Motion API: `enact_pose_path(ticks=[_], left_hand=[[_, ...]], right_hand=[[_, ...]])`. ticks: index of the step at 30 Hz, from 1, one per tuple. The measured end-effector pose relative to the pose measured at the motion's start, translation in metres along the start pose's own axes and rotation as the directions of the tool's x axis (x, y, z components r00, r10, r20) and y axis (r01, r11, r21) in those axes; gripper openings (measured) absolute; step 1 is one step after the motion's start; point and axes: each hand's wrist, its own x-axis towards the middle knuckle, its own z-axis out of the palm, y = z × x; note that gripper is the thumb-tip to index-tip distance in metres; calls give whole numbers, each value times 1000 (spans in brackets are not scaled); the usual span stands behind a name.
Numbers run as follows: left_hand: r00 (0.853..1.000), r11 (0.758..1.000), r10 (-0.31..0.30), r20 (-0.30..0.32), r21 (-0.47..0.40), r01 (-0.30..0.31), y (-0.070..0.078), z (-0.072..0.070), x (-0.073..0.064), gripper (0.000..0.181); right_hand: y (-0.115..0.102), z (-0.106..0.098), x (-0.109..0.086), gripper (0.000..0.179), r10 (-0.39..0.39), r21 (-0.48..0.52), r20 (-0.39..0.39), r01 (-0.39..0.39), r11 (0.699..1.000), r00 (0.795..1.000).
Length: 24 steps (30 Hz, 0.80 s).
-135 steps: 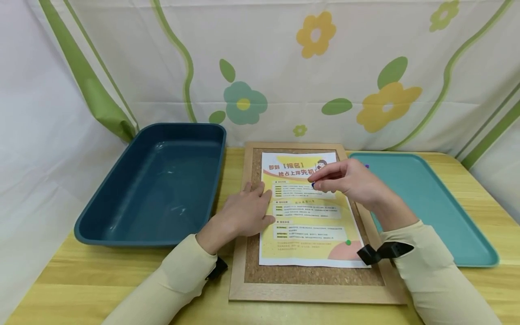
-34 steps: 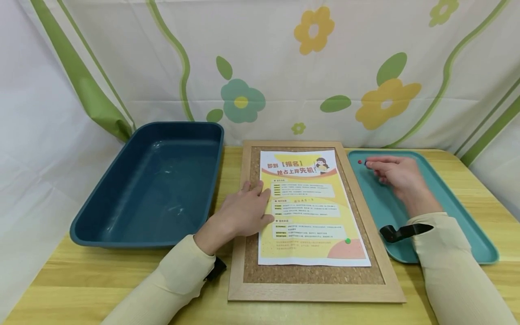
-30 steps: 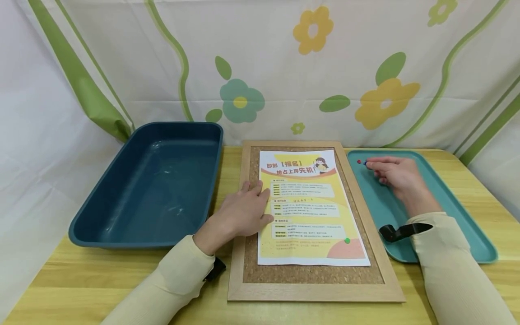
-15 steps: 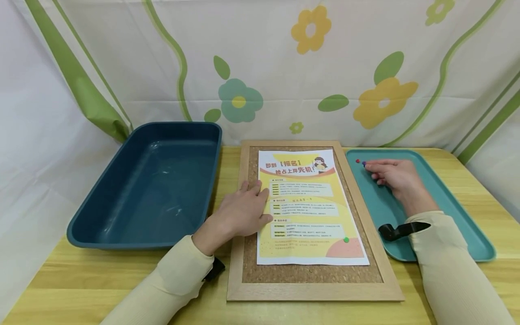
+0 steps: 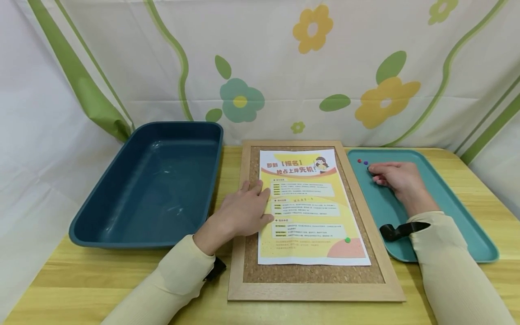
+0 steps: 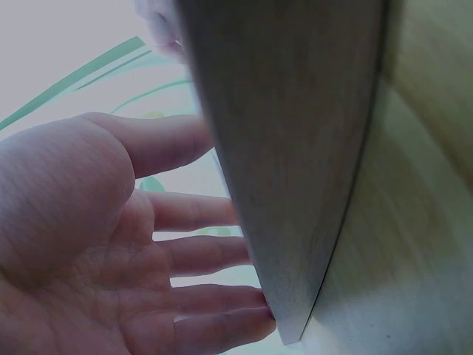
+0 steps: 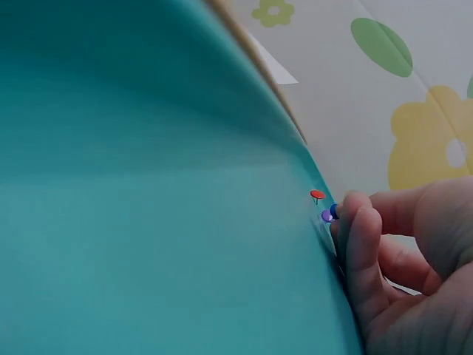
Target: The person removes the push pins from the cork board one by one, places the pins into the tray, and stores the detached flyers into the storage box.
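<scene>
My left hand (image 5: 243,211) lies with spread, straight fingers across the left side of the framed corkboard (image 5: 317,291), fingertips on the edge of a printed poster (image 5: 304,207). In the left wrist view the fingers (image 6: 199,211) reach onto the wooden frame's edge. A green thumbtack (image 5: 347,240) sits near the poster's lower right corner. Over the far left part of the teal tray (image 5: 418,212), my right hand (image 5: 396,178) pinches a blue thumbtack (image 7: 335,211) between thumb and index finger. Just beside it on the tray are a purple thumbtack (image 7: 326,216) and a red thumbtack (image 7: 317,194).
A deep dark-blue bin (image 5: 142,194) stands left of the corkboard on the wooden table (image 5: 101,280). The teal tray is close against the board's right side. A flower-patterned curtain (image 5: 276,67) hangs behind everything.
My right hand has gone from above the poster to the tray with the blue thumbtack. Lately it has drawn slightly back, leaving the purple thumbtack visible. My left hand has stayed put.
</scene>
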Motion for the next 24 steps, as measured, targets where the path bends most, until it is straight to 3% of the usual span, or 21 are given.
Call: enact_pose_path(ticks=[24], left_hand=[[1000, 1000, 3, 0, 3, -3, 0, 1, 0, 72]], right_hand=[[1, -4, 3, 40, 39, 28, 18, -39, 999, 999]])
